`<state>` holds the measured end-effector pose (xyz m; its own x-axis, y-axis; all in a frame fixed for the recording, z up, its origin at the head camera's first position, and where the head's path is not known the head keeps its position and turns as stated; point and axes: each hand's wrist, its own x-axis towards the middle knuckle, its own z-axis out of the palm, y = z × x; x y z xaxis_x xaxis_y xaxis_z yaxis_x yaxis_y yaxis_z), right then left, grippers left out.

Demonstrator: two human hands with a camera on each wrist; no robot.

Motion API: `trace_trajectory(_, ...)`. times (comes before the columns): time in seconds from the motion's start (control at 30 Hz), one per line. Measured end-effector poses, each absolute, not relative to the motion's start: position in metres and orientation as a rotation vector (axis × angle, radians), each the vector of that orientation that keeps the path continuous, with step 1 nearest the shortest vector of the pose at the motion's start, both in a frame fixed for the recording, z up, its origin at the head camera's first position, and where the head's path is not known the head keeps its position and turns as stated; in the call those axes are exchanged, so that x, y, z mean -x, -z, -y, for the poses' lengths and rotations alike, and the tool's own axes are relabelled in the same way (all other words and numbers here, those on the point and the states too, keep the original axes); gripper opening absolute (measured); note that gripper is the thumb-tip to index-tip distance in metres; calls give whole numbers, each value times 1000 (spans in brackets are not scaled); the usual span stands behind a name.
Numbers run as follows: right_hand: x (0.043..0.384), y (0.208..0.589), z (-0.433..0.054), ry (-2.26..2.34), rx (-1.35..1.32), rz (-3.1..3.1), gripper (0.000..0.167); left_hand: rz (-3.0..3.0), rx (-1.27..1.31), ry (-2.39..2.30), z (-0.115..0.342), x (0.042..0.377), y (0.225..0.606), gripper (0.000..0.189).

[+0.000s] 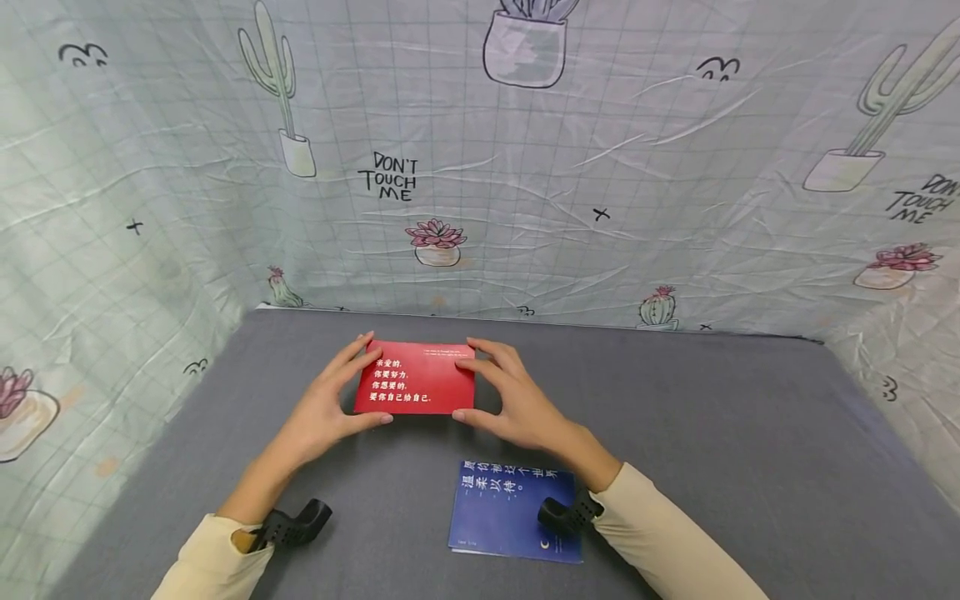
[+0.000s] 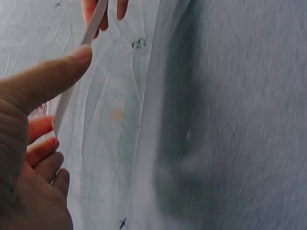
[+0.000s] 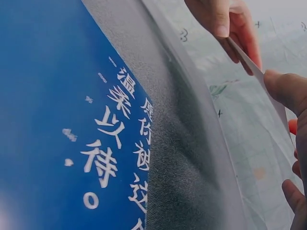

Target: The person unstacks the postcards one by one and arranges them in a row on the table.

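The red card [image 1: 417, 377] is pinched at its left end by the left grip [image 1: 322, 410] and at its right end by the right grip [image 1: 516, 398], thumbs at the near edge and fingers toward the far edge. It is suspended between the two, above the table [image 1: 697, 417]; its thin edge is presented in both wrist views. Both ends are probably grasped so that the sheet is kept level and most of its white lettering left uncovered (the text is read upright from the head view).

Nearer the body than the right grip, the blue card [image 1: 491, 521] is laid flat on the table, touched by neither grip; it is perhaps set aside there to leave room for the raised one. Whether others lie under it cannot be told. Beyond both grips, the table is bordered by a patterned sheet [image 1: 517, 258], presumably hung as a backdrop.
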<state>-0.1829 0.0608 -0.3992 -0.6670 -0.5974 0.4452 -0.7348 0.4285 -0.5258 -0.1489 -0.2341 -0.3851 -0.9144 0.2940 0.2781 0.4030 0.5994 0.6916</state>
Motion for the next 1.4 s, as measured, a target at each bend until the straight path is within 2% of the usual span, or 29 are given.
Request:
trace_trajectory(0.47, 203, 403, -34, -1091, -1133, 2617, 67, 2731, 558, 1184, 266, 170, 388, 85)
trace_trajectory(1.03, 224, 418, -2, -1007, -1107, 2697, 62, 2819, 505, 1160, 299, 195, 413, 89)
trace_trajectory(1.4, 229, 424, 9, -976, -1056, 2782, 63, 2914, 459, 1127, 305, 205, 417, 92)
